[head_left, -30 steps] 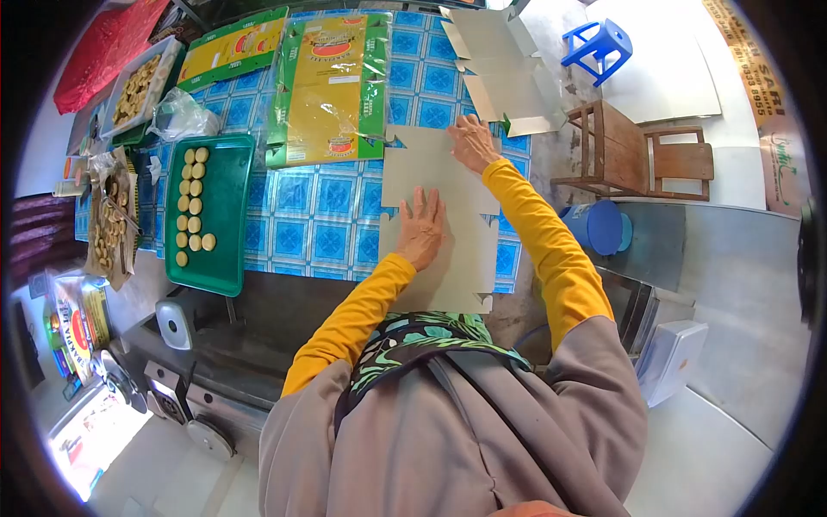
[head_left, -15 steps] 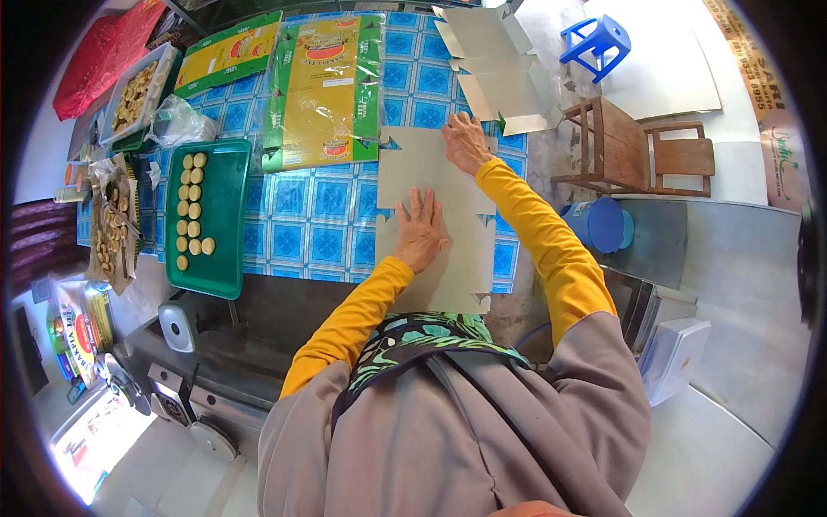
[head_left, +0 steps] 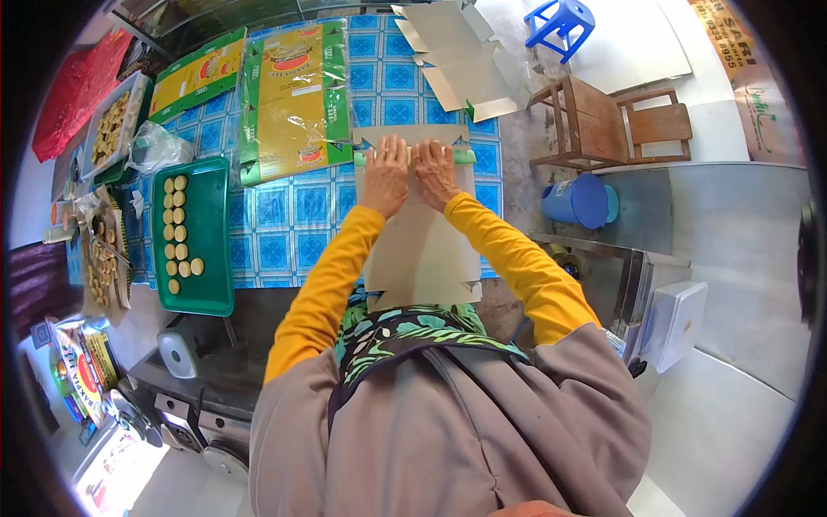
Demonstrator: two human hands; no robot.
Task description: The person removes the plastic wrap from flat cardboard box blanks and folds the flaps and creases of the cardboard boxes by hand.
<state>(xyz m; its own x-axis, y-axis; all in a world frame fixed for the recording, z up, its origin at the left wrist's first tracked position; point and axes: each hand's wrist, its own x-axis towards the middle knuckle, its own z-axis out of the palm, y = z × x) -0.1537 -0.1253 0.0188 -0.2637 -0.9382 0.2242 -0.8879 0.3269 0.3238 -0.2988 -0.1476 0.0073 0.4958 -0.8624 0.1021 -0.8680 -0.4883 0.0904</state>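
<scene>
An unfolded cardboard box (head_left: 419, 246), plain greyish-beige inside, lies lengthwise in front of me over the table's near edge. Its far end is bent along a crease, and a narrow strip of green printed outside shows there. My left hand (head_left: 386, 177) and my right hand (head_left: 435, 175) are side by side at that crease, fingers pointing away from me and closed over the bent panel. Where my thumbs are is hard to make out. To the left, a flat green and gold printed box (head_left: 297, 95) lies beneath clear plastic.
A green tray (head_left: 207, 233) of round pastries sits left on the blue tiled tablecloth (head_left: 310, 220). More pastries fill a white container (head_left: 116, 125). Another opened box (head_left: 465, 65) lies at the far right. A wooden chair (head_left: 594, 121), blue stool (head_left: 564, 26) and blue bucket (head_left: 577, 202) stand right.
Both hands have come together at the box's far end, the left moving forward from the middle. The far panel is now bent up, showing green. My view has shifted slightly.
</scene>
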